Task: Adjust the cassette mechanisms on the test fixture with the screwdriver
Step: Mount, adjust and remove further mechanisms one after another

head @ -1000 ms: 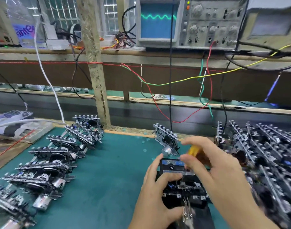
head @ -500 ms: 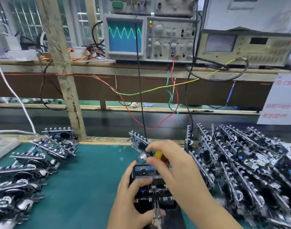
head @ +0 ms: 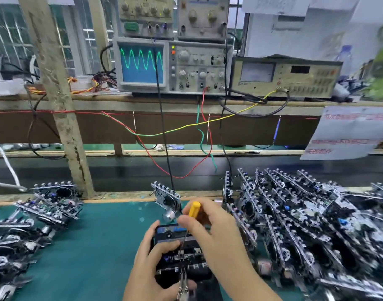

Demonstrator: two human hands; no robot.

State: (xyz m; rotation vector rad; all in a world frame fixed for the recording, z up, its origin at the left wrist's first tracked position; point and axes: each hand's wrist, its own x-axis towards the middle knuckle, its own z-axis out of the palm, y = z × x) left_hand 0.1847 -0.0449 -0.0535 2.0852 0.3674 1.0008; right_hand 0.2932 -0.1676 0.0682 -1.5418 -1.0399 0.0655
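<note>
A black cassette mechanism (head: 182, 260) sits on the test fixture at the bottom centre of the green mat (head: 95, 246). My left hand (head: 151, 263) grips its left side, fingers curled over the top, thumb near a metal clip at the front. My right hand (head: 210, 233) pinches a yellow-handled screwdriver (head: 193, 210), whose thin shaft points down into the mechanism's middle. The tip is hidden among the parts.
Rows of cassette mechanisms lie on the left (head: 45, 207) and in a dense pile on the right (head: 305, 224). One mechanism (head: 166, 198) stands behind the fixture. An oscilloscope (head: 142, 64) shows a green sine wave on the shelf. Wires hang down; a wooden post (head: 62, 118) stands left.
The view has tilted up and swung right, showing more of the shelf instruments. The oscilloscope wave has grown taller. Both hands stay on the mechanism and screwdriver.
</note>
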